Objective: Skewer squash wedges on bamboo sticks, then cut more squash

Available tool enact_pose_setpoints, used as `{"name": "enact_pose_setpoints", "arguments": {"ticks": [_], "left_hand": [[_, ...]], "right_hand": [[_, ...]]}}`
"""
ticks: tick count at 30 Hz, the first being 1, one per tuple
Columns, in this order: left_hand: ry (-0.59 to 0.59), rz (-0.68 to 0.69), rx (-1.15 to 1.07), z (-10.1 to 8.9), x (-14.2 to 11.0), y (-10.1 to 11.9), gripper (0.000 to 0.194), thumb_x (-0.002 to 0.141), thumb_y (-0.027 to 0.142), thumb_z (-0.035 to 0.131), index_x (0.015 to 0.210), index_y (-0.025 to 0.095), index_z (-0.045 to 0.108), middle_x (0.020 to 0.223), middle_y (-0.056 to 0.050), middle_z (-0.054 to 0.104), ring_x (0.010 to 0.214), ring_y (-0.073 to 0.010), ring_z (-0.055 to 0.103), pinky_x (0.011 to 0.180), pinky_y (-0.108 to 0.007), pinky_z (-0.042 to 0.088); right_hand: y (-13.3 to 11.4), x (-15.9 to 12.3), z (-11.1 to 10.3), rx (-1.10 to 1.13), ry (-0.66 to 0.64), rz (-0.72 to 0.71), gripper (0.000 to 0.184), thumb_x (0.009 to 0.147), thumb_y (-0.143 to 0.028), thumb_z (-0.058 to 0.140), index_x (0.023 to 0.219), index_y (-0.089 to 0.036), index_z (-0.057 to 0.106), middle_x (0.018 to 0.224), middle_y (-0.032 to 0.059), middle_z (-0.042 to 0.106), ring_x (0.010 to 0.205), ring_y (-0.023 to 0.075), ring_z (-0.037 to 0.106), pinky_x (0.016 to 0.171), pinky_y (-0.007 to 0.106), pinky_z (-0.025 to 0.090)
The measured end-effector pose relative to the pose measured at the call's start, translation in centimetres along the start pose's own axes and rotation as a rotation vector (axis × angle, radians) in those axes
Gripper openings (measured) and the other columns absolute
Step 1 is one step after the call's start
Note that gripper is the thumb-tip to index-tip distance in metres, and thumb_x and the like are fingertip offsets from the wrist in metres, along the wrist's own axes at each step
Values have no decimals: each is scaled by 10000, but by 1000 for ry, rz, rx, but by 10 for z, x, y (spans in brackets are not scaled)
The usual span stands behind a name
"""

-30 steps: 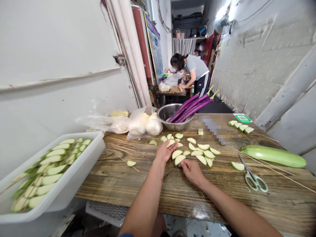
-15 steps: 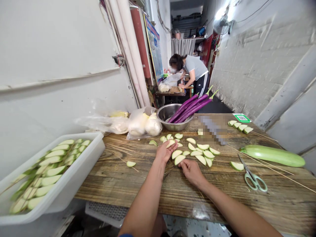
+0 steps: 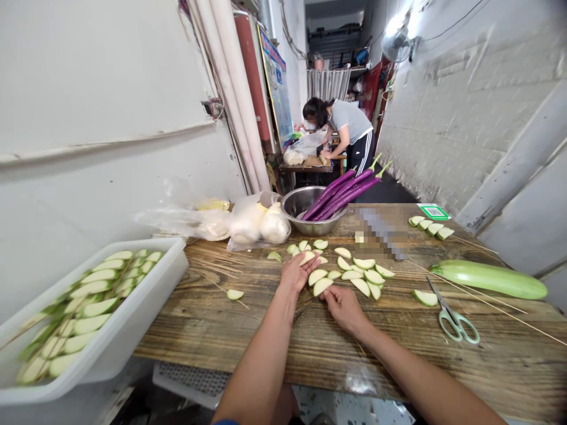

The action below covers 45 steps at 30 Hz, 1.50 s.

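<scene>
A pale green zucchini slice (image 3: 306, 257) rests in the curled fingers of my left hand (image 3: 295, 274), palm turned up. My right hand (image 3: 344, 307) is closed, its thumb and forefinger at the corner of another half-round zucchini slice (image 3: 322, 287). Its fingertips are partly hidden behind the hand. A thin stick shows below my right wrist; whether the hand touches it I cannot tell. Several loose zucchini slices (image 3: 361, 287) are scattered beyond and to the right of both hands. One threaded slice (image 3: 235, 294) lies on a thin skewer to the left.
On the wooden table (image 3: 212, 348) are scissors (image 3: 456, 321), a whole zucchini (image 3: 491, 279), a blurred-out blade shape (image 3: 381, 233), a steel bowl (image 3: 290, 206) with purple eggplants (image 3: 345, 192) and bagged white food (image 3: 252, 224). A white tub (image 3: 177, 260) holds skewered slices. Another person (image 3: 349, 127) works behind.
</scene>
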<state>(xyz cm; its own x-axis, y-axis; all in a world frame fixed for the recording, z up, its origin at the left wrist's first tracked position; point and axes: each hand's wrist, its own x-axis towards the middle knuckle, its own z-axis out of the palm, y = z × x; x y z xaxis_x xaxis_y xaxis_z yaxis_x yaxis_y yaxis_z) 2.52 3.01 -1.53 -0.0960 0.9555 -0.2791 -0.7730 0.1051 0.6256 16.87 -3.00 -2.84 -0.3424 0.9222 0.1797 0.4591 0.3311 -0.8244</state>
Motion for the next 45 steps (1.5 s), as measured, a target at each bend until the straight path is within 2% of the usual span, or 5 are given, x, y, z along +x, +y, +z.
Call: {"name": "enact_pose_setpoints", "arguments": {"ticks": [7,11,13,21,45], "left_hand": [[-8,-20,-22,-1,0,1,104,797,107,478,857,75,557,828,-152,654,882,-240,630,819,-408,497],[-17,-76,-89,-1,0,3,265,852,304,429,887,77,562,894,-179,641,933,-264,610,803,-429,499],[-19,-81,-105,0,0,4,305,852,342,424,883,75,568,907,-184,637,938,-269,607,798,-427,501],[22,35,-16,-1,1,-2,106,790,141,528,845,61,571,829,-165,654,844,-236,641,807,-391,500],[34,98,63,1,-1,-10,85,769,154,560,825,91,562,790,-130,658,794,-226,651,796,-414,495]], "right_hand": [[1,2,0,-8,-3,5,275,790,-221,369,658,-157,602,554,4,567,512,115,470,526,197,334],[2,4,1,-2,-1,-5,273,792,-218,370,664,-158,604,568,8,577,521,115,480,536,198,337],[2,4,1,-6,4,-5,271,793,-218,372,662,-158,602,558,5,570,515,114,475,531,196,333],[0,2,0,-9,-11,-14,263,776,-179,366,659,-156,601,593,10,594,543,114,498,561,192,353],[0,3,1,27,3,-10,256,752,-161,362,632,-157,587,589,10,595,551,117,514,560,194,361]]}}
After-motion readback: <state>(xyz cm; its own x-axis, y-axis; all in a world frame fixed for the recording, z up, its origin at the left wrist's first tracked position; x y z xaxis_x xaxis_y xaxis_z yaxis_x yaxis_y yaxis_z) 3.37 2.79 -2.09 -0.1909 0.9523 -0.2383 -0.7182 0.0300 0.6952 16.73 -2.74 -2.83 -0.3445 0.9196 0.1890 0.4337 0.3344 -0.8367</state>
